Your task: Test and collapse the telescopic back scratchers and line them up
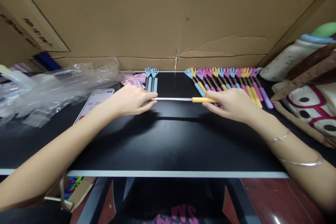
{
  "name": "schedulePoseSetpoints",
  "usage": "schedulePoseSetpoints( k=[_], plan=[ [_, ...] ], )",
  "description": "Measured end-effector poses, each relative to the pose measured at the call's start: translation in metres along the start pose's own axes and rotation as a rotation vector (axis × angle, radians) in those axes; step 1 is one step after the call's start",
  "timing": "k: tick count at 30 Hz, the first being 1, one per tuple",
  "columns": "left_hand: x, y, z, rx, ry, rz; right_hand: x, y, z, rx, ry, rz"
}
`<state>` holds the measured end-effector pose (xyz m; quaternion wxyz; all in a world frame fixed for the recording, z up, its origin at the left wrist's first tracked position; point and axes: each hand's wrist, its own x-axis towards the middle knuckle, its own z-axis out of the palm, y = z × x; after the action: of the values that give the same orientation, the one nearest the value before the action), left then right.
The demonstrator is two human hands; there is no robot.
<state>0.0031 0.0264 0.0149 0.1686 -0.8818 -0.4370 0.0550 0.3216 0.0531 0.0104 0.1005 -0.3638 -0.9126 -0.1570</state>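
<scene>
A telescopic back scratcher (pixel 173 99) with a yellow handle is stretched level between my two hands, above the black table. My left hand (pixel 132 100) pinches its far end, so the claw head is hidden in the fingers. Around the yellow handle, my right hand (pixel 228 104) is closed. Behind the left hand lie two blue back scratchers (pixel 155 83) side by side, near small pink printed packets (pixel 134 79). A row of several back scratchers (pixel 249 85) in blue, yellow, pink and purple lies behind the right hand, partly covered by it.
Clear plastic bags (pixel 65 84) and a phone (pixel 96 99) showing a timer lie on the left. A bottle (pixel 291 56) and a patterned fabric bag (pixel 312 101) stand at the right. Cardboard (pixel 168 17) walls off the back of the black table (pixel 173 150).
</scene>
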Motion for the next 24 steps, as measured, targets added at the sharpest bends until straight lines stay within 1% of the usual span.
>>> schedulePoseSetpoints(
  k=[5, 13, 24],
  plan=[
    [0.0, -0.0001, 0.0017, -0.006, -0.011, -0.007, -0.0004, 0.0002, 0.0006, -0.004, 0.007, -0.022],
    [-0.0009, -0.0001, 0.0019, -0.012, 0.023, 0.01, -0.0009, 0.0012, 0.0015, 0.018, 0.008, -0.032],
    [0.0, 0.0023, 0.0064, 0.02, 0.021, 0.017, -0.0014, 0.0063, 0.0044, 0.021, -0.029, 0.0]
  ],
)
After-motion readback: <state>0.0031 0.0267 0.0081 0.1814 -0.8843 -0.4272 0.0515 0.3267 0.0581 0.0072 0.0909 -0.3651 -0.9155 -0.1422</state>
